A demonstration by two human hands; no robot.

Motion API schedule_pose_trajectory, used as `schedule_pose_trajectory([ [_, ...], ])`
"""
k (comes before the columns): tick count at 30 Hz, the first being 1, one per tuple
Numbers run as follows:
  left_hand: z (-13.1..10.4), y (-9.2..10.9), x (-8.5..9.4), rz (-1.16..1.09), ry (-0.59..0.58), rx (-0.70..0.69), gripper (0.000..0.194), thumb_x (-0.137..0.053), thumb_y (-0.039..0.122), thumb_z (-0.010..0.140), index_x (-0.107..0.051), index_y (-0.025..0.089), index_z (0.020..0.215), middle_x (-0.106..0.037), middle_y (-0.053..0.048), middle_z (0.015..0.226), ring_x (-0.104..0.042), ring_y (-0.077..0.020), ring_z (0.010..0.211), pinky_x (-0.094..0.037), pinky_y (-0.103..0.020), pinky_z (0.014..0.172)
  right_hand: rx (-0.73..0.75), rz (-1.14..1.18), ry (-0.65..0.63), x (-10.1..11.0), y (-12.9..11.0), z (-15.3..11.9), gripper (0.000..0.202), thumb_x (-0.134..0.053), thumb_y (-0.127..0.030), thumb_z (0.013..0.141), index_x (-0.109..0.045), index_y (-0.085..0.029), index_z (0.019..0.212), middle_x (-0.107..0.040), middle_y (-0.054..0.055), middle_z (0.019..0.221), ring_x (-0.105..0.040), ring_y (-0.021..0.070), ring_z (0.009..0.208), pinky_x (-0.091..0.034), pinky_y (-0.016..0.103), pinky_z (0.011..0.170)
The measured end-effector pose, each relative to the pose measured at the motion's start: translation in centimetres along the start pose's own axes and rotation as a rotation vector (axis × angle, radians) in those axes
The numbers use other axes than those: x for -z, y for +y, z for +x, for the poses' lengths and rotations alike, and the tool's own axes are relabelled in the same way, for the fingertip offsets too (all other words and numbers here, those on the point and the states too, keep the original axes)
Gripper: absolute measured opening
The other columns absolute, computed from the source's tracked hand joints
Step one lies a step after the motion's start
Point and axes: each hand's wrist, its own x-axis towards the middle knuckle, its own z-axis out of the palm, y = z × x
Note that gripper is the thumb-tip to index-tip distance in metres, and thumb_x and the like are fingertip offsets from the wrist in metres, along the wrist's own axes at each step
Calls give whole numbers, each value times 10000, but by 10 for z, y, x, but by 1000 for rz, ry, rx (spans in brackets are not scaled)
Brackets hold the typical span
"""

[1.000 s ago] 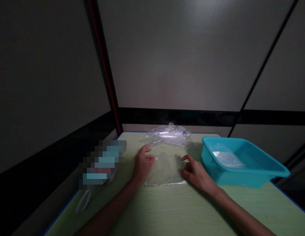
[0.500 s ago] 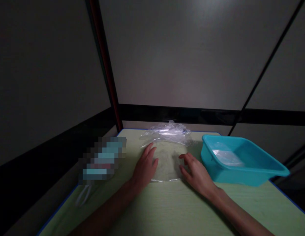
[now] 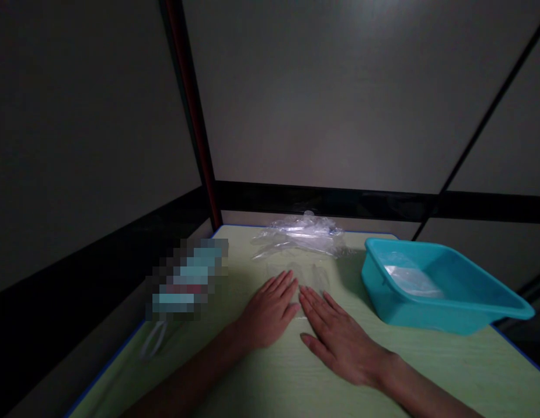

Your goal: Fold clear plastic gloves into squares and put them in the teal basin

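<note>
A clear plastic bag (image 3: pixel 301 274) lies flat on the pale green table, partly covered by my hands. My left hand (image 3: pixel 270 310) rests palm down on its left side, fingers stretched out. On the right side, my right hand (image 3: pixel 335 337) lies flat too, thumb apart from the fingers. The fingertips of both hands nearly meet over the middle of the bag. Just beyond them sits a crumpled pile of clear plastic bags (image 3: pixel 302 235).
A turquoise plastic basin (image 3: pixel 427 313) stands at the right, with a folded clear plastic piece (image 3: pixel 411 281) inside. At the left edge of the table (image 3: pixel 261 383) is a blurred-out item (image 3: pixel 189 278) with a white loop. Dark-banded grey panels rise behind and at the left.
Both hands have come closer together and nearer to me, and their fingers have flattened onto the bag. Before, they were raised and curved at its two sides. The view has shifted slightly.
</note>
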Motion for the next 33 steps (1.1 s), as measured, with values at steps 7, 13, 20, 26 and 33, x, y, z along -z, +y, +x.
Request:
schedule_pose_trajectory([
  [7, -12, -16, 9, 41, -51, 79, 457, -293, 320, 860, -305, 141, 1281, -240, -87, 1364, -175, -185, 1260, -171, -367, 1020, -25, -7, -5, 2, -1, -5, 611, -254, -452, 866, -111, -94, 1339, -132, 139, 1377, -93, 222, 1264, -140, 426, 1028],
  [13, -17, -41, 13, 17, 75, 244, 459, -248, 253, 859, -293, 71, 1278, -235, -113, 1365, -185, -181, 1258, -174, -364, 1023, -16, 15, -4, 8, 3, -10, 616, -264, -451, 864, -42, -136, 1344, -97, 94, 1390, -87, 200, 1267, -142, 420, 1031],
  [20, -11, -20, 17, -47, 30, 50, 471, -313, 255, 849, -239, 171, 1306, -222, -50, 1376, -163, -160, 1264, -121, -365, 1036, -27, 10, 32, 6, 8, -12, 638, -312, -453, 851, -67, -130, 1343, -125, 115, 1379, -125, 225, 1260, -170, 434, 1023],
  [26, -13, -16, 16, 5, -113, 50, 478, -330, 318, 847, -254, 183, 1299, -235, -66, 1368, -154, -180, 1265, -116, -389, 1020, -36, 17, -11, 2, 9, -15, 648, -293, -475, 849, -62, -123, 1341, -110, 120, 1380, -97, 226, 1262, -170, 437, 1020],
  [33, -13, -24, 16, -77, 16, 67, 557, -380, 340, 829, -180, 178, 1323, -169, -68, 1390, -123, -180, 1272, -111, -381, 1030, -1, 51, -34, 17, 15, -11, 656, -330, -473, 839, -87, -133, 1346, -151, 118, 1386, -129, 224, 1263, -144, 461, 1017],
])
